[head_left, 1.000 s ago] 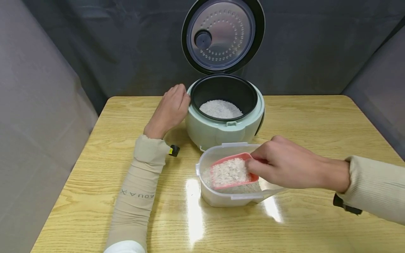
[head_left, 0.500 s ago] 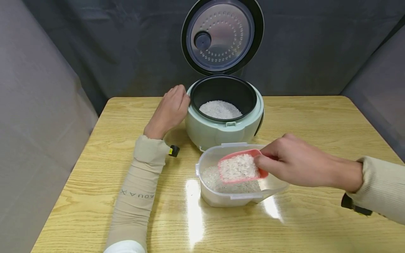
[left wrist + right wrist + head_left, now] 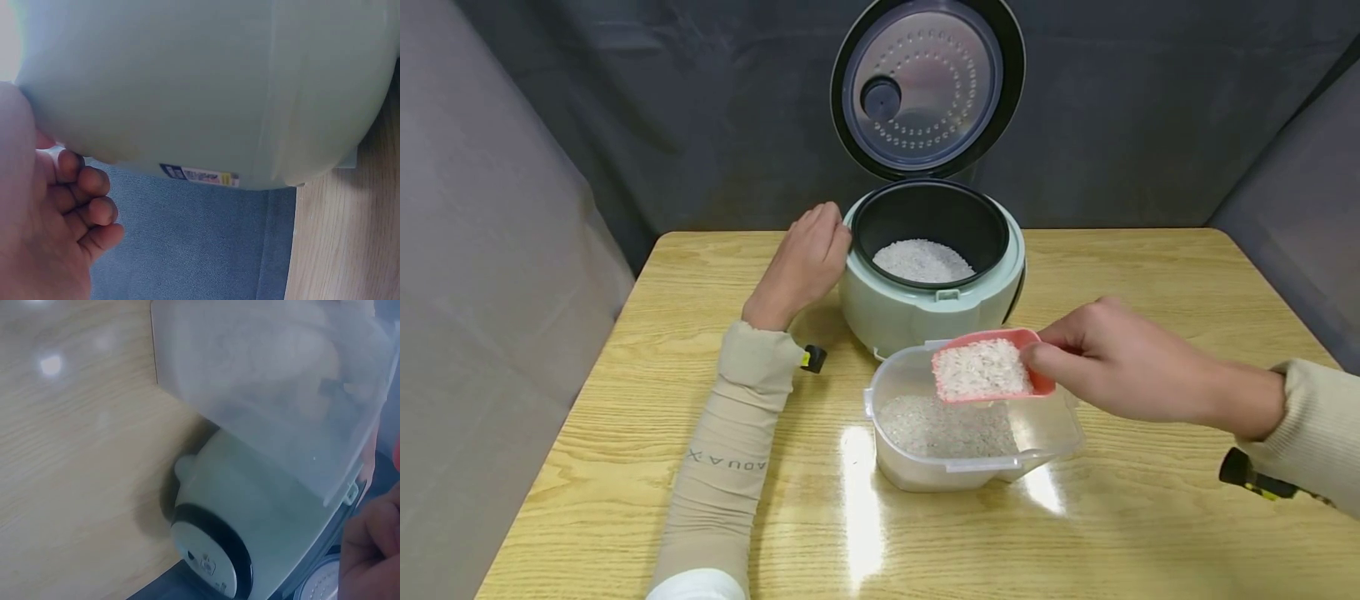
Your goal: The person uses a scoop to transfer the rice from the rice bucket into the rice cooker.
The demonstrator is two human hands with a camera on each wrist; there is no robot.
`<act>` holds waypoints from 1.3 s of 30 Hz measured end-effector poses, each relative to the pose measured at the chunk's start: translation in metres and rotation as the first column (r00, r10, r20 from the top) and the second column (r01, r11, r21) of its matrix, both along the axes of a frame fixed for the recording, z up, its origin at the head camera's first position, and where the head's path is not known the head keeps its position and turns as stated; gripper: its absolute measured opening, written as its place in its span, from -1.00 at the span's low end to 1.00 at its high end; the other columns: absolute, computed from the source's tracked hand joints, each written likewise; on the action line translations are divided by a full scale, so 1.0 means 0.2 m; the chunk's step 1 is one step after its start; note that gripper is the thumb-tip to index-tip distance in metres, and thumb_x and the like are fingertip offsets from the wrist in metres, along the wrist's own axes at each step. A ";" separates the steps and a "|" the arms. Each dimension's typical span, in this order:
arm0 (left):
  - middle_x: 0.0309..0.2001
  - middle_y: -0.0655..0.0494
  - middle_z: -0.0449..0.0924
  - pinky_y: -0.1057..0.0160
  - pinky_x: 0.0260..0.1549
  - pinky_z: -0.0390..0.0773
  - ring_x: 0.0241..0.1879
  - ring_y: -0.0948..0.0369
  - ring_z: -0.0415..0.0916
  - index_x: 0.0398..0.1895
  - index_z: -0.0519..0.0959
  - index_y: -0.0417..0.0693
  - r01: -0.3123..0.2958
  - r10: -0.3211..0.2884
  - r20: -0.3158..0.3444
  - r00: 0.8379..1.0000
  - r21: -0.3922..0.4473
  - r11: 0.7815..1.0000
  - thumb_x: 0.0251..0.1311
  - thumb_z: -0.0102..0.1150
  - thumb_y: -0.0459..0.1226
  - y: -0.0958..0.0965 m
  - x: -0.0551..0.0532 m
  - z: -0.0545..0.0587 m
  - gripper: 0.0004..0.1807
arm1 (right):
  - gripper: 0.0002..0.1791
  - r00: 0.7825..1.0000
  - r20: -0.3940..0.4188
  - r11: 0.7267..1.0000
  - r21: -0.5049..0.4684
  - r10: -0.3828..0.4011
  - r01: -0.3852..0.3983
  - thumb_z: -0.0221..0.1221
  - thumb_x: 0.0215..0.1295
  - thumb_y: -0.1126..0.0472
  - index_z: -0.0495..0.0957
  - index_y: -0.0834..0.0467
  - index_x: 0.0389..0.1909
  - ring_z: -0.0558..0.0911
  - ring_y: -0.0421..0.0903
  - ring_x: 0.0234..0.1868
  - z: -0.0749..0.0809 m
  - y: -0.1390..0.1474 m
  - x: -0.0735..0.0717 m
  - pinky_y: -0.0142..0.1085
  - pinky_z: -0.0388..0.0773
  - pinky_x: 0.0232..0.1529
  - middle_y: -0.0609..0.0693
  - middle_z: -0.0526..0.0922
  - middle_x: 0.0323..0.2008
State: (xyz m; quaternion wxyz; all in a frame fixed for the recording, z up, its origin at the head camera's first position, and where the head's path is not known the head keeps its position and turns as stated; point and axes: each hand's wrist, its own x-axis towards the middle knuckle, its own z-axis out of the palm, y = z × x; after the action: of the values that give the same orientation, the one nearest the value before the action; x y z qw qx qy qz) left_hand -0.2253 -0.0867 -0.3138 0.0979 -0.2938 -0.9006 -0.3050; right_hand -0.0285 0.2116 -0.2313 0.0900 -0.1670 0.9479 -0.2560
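Observation:
My right hand (image 3: 1120,367) pinches the end of a pink scoop (image 3: 1042,383) heaped with white rice (image 3: 981,368). The scoop is above a clear plastic container (image 3: 917,473), where more rice (image 3: 947,429) covers the bottom. Behind it stands a pale green rice cooker (image 3: 910,312), lid (image 3: 925,100) raised, with rice (image 3: 922,260) in its black inner pot (image 3: 880,212). My left hand (image 3: 801,267) rests against the cooker's left side; in the left wrist view its fingers (image 3: 94,181) curl loosely below the cooker wall. At the right wrist view's edge, my right hand (image 3: 375,550) is partly cut off.
Everything stands on a wood-grain table (image 3: 1165,517). Dark cloth (image 3: 1112,125) hangs behind the back edge, and grey cloth (image 3: 512,292) lines the left side. The container sits close in front of the cooker. A control panel (image 3: 206,559) shows on the cooker's side in the right wrist view.
My right hand has lifted the rice-filled scoop up out of the rice in the container and drawn it a little to the right. The left hand has stayed against the cooker.

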 end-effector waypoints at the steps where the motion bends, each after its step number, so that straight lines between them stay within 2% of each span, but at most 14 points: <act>1: -0.36 -0.04 0.27 0.15 -0.18 0.27 -0.29 0.01 0.27 -0.30 0.34 -0.15 -0.001 0.001 0.000 1.000 0.000 1.000 0.52 -0.31 -0.20 0.00 0.00 0.00 -0.72 | -0.50 1.000 -0.001 1.000 0.000 -0.007 0.007 0.11 0.42 0.20 0.39 -0.04 -0.80 -0.02 -0.36 -0.68 0.00 0.00 -0.01 -0.43 -0.02 -0.64 -0.29 0.05 -0.75; 6: -0.35 -0.03 0.28 0.14 -0.17 0.27 -0.27 0.02 0.27 -0.30 0.34 -0.14 -0.003 0.003 0.014 1.000 0.004 1.000 0.53 -0.31 -0.20 -0.01 0.00 0.00 -0.73 | -0.52 0.999 -0.004 0.998 0.022 -0.052 0.052 0.09 0.43 0.19 0.45 -0.02 -0.78 0.00 -0.33 -0.71 0.03 0.02 -0.07 -0.42 0.00 -0.66 -0.25 0.10 -0.76; 9: -0.35 -0.03 0.28 0.14 -0.16 0.28 -0.27 0.02 0.28 -0.30 0.34 -0.14 0.000 0.000 0.019 1.000 0.008 1.000 0.52 -0.30 -0.21 -0.01 0.00 -0.01 -0.73 | -0.56 0.997 0.003 0.996 0.042 -0.079 0.079 0.06 0.44 0.19 0.57 -0.02 -0.71 0.02 -0.31 -0.72 0.06 0.04 -0.11 -0.41 0.01 -0.67 -0.22 0.11 -0.76; 13: -0.35 -0.03 0.28 0.14 -0.16 0.28 -0.27 0.02 0.28 -0.30 0.34 -0.14 0.004 -0.004 0.013 1.000 0.010 1.000 0.52 -0.30 -0.21 -0.01 0.00 -0.01 -0.74 | -0.60 0.993 0.037 0.992 0.053 -0.116 0.114 0.02 0.46 0.17 0.66 0.01 -0.60 0.03 -0.27 -0.73 0.08 0.06 -0.16 -0.39 0.01 -0.69 -0.18 0.12 -0.75; 18: -0.36 -0.04 0.28 0.15 -0.16 0.28 -0.27 0.00 0.28 -0.31 0.34 -0.15 0.002 -0.002 -0.005 1.000 0.009 1.000 0.52 -0.30 -0.21 -0.01 -0.01 -0.01 -0.73 | -0.60 0.983 0.071 0.985 0.053 -0.170 0.166 0.01 0.47 0.16 0.69 0.07 -0.55 0.06 -0.22 -0.74 0.11 0.06 -0.24 -0.35 0.02 -0.70 -0.13 0.15 -0.74; 28: -0.36 -0.03 0.28 0.15 -0.16 0.28 -0.28 0.00 0.28 -0.30 0.35 -0.15 0.000 0.000 0.001 1.000 -0.001 1.000 0.52 -0.30 -0.20 -0.01 -0.01 -0.01 -0.73 | -0.53 0.958 0.080 0.957 0.121 -0.274 0.264 -0.03 0.51 -0.07 0.77 0.11 -0.23 0.19 -0.12 -0.72 0.15 0.09 -0.42 -0.28 0.10 -0.70 -0.10 0.25 -0.73; 35: -0.37 -0.03 0.27 0.16 -0.19 0.26 -0.30 0.02 0.27 -0.31 0.35 -0.14 0.004 -0.004 -0.010 1.000 0.001 1.000 0.51 -0.29 -0.21 -0.01 0.00 0.00 -0.74 | -0.46 0.958 0.044 0.949 0.162 -0.282 0.272 -0.09 0.50 -0.13 0.76 0.10 -0.31 0.21 -0.11 -0.70 0.17 0.09 -0.52 -0.27 0.09 -0.69 -0.11 0.24 -0.74; 39: -0.36 -0.03 0.27 0.17 -0.20 0.26 -0.30 0.01 0.27 -0.31 0.35 -0.14 0.005 -0.005 -0.027 1.000 -0.002 1.000 0.51 -0.30 -0.20 -0.01 -0.01 -0.01 -0.73 | -0.41 0.958 0.015 0.939 0.205 -0.285 0.276 -0.12 0.49 -0.18 0.77 0.12 -0.20 0.25 -0.09 -0.68 0.16 0.09 -0.54 -0.28 0.10 -0.69 -0.08 0.30 -0.73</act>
State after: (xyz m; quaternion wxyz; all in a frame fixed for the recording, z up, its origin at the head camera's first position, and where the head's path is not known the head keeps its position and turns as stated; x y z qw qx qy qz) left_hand -0.2268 -0.0888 -0.3149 0.1090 -0.3004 -0.8987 -0.3002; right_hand -0.1371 0.2301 -0.1994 0.0900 -0.0145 0.9807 -0.1728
